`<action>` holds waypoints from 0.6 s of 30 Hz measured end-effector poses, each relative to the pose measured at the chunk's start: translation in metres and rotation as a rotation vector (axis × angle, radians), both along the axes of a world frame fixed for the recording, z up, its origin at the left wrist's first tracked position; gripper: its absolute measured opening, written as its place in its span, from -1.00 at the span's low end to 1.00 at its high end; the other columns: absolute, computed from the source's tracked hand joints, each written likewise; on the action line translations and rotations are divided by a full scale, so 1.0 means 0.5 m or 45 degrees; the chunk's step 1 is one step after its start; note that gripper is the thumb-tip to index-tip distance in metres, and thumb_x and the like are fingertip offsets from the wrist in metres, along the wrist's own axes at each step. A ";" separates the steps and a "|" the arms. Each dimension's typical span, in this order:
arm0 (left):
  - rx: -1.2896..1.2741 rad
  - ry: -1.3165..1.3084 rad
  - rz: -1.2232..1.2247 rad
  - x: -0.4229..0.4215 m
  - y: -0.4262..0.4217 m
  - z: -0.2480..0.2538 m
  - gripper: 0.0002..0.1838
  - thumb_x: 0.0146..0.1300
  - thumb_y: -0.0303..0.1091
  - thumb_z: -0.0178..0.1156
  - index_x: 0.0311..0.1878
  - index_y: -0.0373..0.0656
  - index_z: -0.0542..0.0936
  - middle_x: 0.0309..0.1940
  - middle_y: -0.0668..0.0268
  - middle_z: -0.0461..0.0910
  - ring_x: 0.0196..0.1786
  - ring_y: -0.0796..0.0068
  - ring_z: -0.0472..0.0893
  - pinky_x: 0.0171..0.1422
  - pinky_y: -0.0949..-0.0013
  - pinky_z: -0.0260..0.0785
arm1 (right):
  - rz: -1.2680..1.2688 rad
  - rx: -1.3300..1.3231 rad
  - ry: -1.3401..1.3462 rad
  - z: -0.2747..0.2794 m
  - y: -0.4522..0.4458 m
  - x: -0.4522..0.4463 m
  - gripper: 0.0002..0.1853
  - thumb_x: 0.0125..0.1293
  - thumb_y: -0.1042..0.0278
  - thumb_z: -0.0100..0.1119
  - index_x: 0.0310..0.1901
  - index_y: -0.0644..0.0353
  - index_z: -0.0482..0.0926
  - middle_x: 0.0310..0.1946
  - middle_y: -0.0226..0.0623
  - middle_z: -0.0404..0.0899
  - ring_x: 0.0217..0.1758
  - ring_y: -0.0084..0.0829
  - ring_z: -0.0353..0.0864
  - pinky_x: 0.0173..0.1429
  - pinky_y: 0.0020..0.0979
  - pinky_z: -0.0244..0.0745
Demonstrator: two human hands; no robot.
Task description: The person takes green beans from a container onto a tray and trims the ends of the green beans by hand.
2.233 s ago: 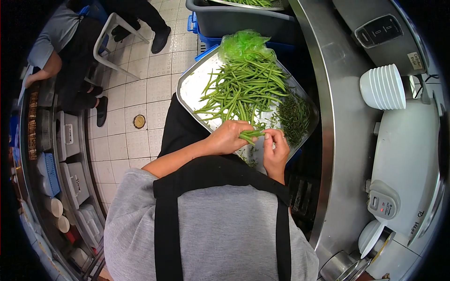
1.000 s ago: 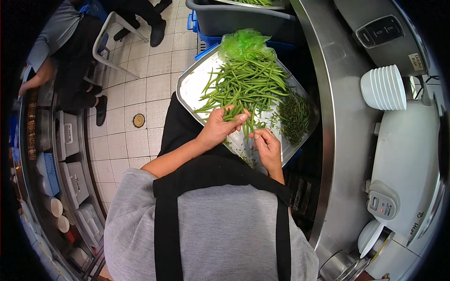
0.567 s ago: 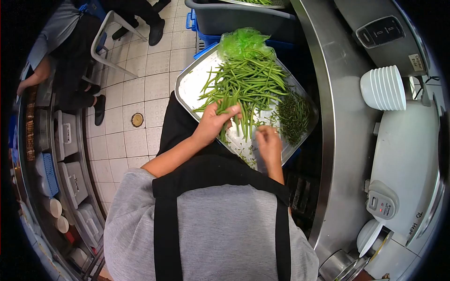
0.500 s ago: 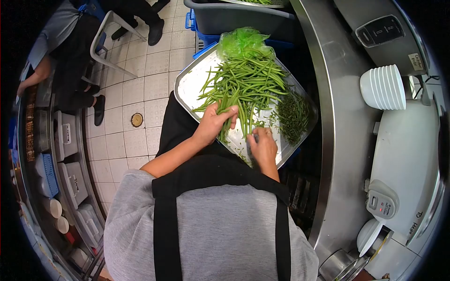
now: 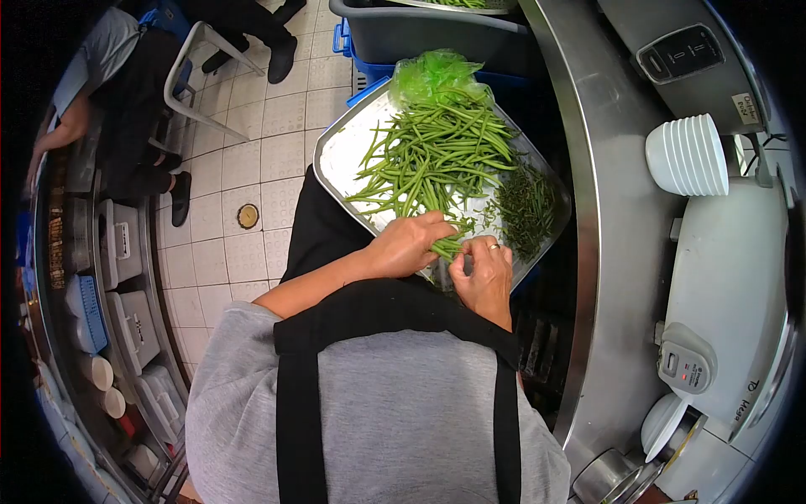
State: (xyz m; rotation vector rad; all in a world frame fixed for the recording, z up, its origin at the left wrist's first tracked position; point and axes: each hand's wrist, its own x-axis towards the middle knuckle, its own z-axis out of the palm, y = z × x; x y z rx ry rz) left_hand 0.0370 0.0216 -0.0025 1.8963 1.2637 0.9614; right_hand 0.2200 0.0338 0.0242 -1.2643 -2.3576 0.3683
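A metal tray (image 5: 342, 160) rests tilted over my lap, with a heap of green beans (image 5: 441, 147) across its middle. My left hand (image 5: 411, 244) is closed around a small bunch of green beans (image 5: 447, 246), their ends pointing right. Close beside it, my right hand (image 5: 485, 273) has its fingers pinched at those bean ends; a ring shows on one finger. To the right in the tray lies a pile of thin, dark green trimmings (image 5: 525, 210), with small bits scattered near it. A green plastic bag (image 5: 438, 74) sits at the tray's far corner.
A grey tub (image 5: 437, 42) stands beyond the tray. Along the right runs a steel counter (image 5: 579, 168) with stacked white bowls (image 5: 687, 155) and a rice cooker (image 5: 726, 286). At the left are a chair (image 5: 201, 84), a shelf of containers (image 5: 134, 328) and other people (image 5: 126, 101).
My left hand has come down and right with the beans, turning them sideways. My right hand has closed in on their ends.
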 end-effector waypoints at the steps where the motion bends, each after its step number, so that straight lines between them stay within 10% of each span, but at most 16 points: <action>1: 0.005 0.057 0.002 -0.002 0.000 0.002 -0.69 -0.03 -0.51 0.29 -0.14 -0.17 0.56 -0.30 0.17 0.52 -0.24 0.03 0.59 -0.23 0.11 0.45 | 0.011 0.032 0.013 0.004 0.001 -0.003 -0.85 0.04 0.46 0.24 -0.34 0.19 0.49 -0.38 -0.21 0.50 -0.33 -0.17 0.49 -0.12 -0.25 0.29; 10: 0.011 -0.055 -0.020 -0.003 0.005 0.008 -0.76 0.00 -0.48 0.28 -0.20 -0.20 0.57 -0.33 0.12 0.55 -0.27 -0.03 0.57 -0.25 0.12 0.44 | -0.105 -0.065 0.380 -0.006 0.010 -0.006 -0.84 0.07 0.57 0.25 -0.30 0.22 0.50 -0.37 -0.25 0.50 -0.39 -0.35 0.50 -0.19 -0.34 0.38; 13: 0.031 -0.255 0.048 0.011 0.010 0.014 -0.84 0.12 -0.41 0.29 -0.24 -0.23 0.57 -0.46 0.23 0.58 -0.42 0.18 0.60 -0.37 0.26 0.42 | -0.222 -0.148 0.661 -0.009 0.025 0.001 -0.86 0.13 0.61 0.23 -0.27 0.28 0.51 -0.35 -0.25 0.51 -0.37 -0.41 0.51 -0.21 -0.40 0.44; 16: -0.803 -0.897 0.233 -0.010 0.019 0.017 -0.78 0.27 -0.25 0.29 -0.31 -0.22 0.57 -0.62 0.52 0.45 -0.60 0.78 0.39 -0.54 0.61 0.20 | -0.337 -0.173 0.690 0.022 0.039 0.004 -0.94 0.25 0.59 0.17 -0.25 0.31 0.54 -0.33 -0.30 0.51 -0.28 -0.47 0.51 -0.18 -0.48 0.43; 18: -0.892 -1.138 0.288 -0.031 0.027 0.022 -0.81 0.29 -0.26 0.26 -0.31 -0.18 0.57 -0.63 0.48 0.45 -0.63 0.75 0.37 -0.58 0.60 0.15 | -0.297 -0.224 0.588 0.016 0.039 0.014 -0.92 0.28 0.54 0.17 -0.22 0.31 0.56 -0.32 -0.29 0.52 -0.27 -0.48 0.52 -0.16 -0.48 0.43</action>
